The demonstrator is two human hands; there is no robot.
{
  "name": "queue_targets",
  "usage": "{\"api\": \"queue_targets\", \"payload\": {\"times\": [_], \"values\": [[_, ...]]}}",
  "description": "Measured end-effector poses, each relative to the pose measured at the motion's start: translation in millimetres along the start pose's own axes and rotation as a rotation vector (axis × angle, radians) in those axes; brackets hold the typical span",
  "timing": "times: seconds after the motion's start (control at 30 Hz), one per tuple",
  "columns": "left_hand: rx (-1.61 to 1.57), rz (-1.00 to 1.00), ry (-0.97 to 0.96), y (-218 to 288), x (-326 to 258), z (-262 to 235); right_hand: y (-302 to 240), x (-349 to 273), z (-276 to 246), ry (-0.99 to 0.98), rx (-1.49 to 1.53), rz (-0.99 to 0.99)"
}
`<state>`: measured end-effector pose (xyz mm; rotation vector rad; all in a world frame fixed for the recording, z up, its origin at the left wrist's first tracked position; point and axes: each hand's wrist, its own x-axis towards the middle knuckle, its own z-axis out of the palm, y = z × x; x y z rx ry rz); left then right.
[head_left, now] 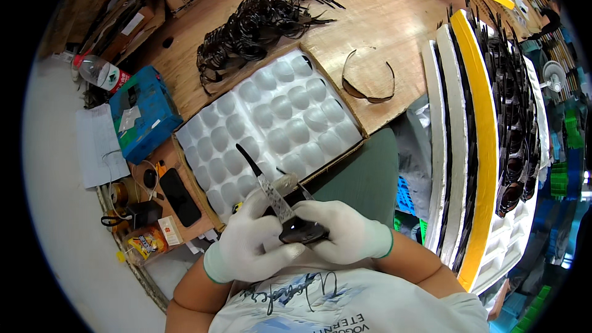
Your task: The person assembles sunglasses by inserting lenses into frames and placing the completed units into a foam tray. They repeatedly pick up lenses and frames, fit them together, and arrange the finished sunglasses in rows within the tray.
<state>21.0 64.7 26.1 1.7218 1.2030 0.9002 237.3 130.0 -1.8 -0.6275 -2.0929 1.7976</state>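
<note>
Both gloved hands, left hand [250, 243] and right hand [345, 231], pinch dark sunglasses [300, 231] at 6 o'clock; support both temples evenly.

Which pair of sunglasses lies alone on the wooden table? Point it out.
The brown-lensed wraparound sunglasses right of the white foam tray: open, lying singly. The others sit heaped in the black pile or are gripped by both gloved hands.

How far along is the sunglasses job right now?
Early, it seems. The white tray has every pocket bare. Both gloved hands, left hand and right hand, hold one pair of sunglasses. One pair of glasses and a dark heap of frames wait on the table.
</note>
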Motion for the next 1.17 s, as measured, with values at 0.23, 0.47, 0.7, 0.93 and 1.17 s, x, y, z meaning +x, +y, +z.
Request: {"api": "queue_targets", "payload": {"times": [0.23,0.47,0.7,0.93,1.17], "values": [[0.141,-0.150,0.229,-32.7,-8.8,5.7,71.3,33.8,-84.7,0.566,-1.142,0.164],[0.245,-0.153,0.015,-57.8,-1.1,22.4,147.1,86.8,-165.0,0.323,-1.326,0.586],[0.305,-0.347,0.094,-77.0,-12.4,-5.1,134.3,120.7,-185.4,0.090,-1.137,0.863],[0.520,-0.437,0.117,-104.6,-38.5,16.7,91.3,85.6,-127.1,0.549,-1.007,0.175],[0.527,-0.408,0.105,-104.2,-55.2,29.5,95.8,80.2,14.0,0.059,-0.975,0.428]]}}
